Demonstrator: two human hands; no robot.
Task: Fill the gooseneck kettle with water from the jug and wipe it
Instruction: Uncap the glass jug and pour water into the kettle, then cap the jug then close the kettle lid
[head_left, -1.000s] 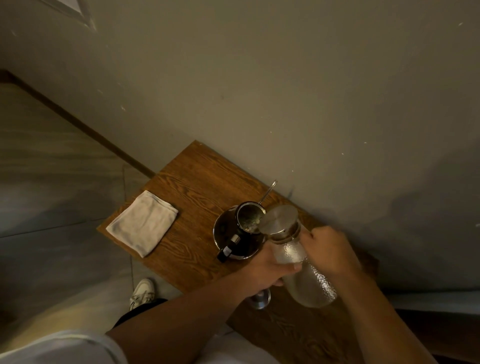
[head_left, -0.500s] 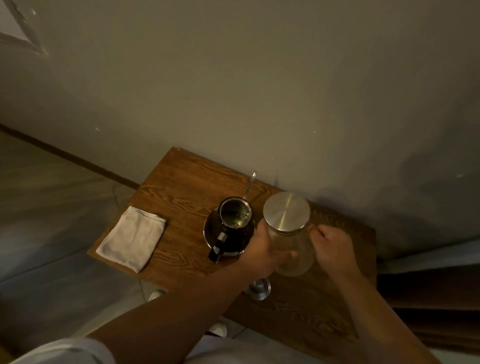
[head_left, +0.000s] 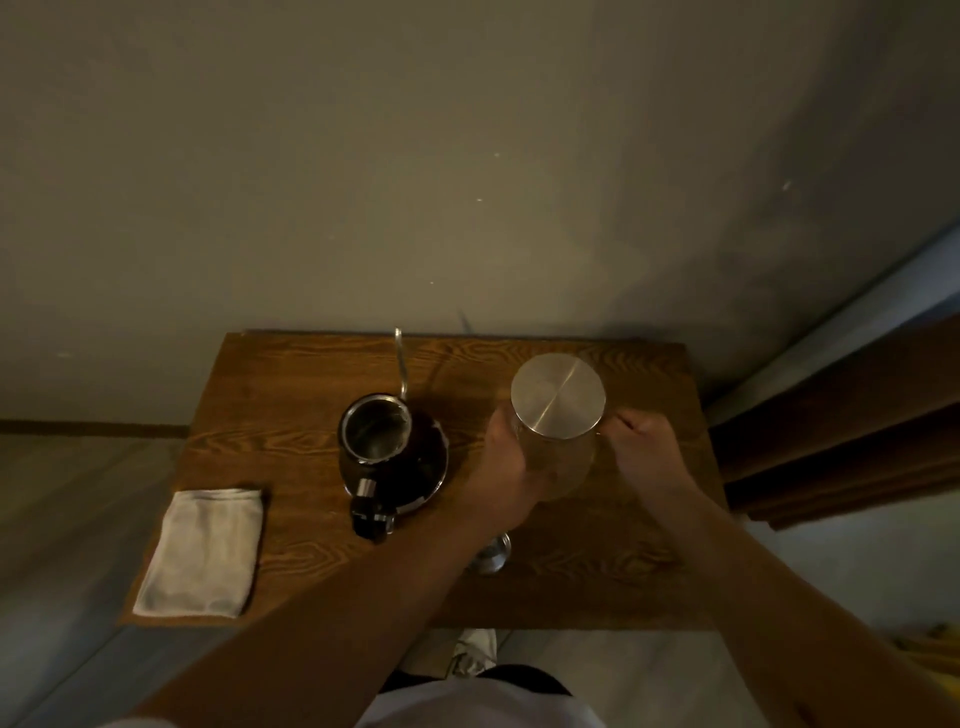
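Since the earlier frame you have set the jug (head_left: 560, 441) upright on the table (head_left: 270, 395), right of the open kettle (head_left: 387, 447). Your left hand (head_left: 506, 467) wraps the glass body; your right hand (head_left: 641, 441) is clenched on its handle. The cloth (head_left: 202, 551) lies near-left.

Table (head_left: 291, 395): against wall (head_left: 467, 156)
Cloth (head_left: 202, 551): front-left corner
Kettle (head_left: 387, 447): centre, left of jug (head_left: 558, 415)
Lid (head_left: 491, 553): before jug
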